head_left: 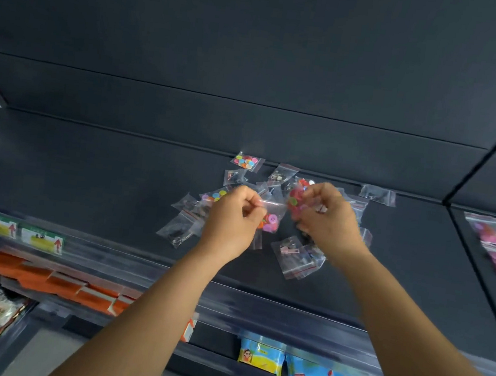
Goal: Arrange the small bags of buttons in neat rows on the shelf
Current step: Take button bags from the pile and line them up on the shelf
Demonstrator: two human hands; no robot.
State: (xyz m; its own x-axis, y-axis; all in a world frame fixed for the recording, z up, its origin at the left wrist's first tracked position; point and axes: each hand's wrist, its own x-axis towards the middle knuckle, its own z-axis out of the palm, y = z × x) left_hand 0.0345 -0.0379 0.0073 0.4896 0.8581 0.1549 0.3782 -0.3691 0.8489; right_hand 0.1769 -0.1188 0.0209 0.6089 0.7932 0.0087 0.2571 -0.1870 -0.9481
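- Left hand [231, 213] pinches the top edge of a clear bag of pink buttons [271, 218], grip clamped on it above the dark shelf [88, 169].
- Right hand [326, 218] clutches a bag of red buttons [296, 198] (partly blurred).
- Other small bags [248, 161] lie scattered around both hands.

You are looking at a matt, smooth dark shelf [88, 169]; the small bags [248, 161] lying on it are showing clear, glossy plastic, and its front strip [139, 263] is gleaming like transparent plastic.
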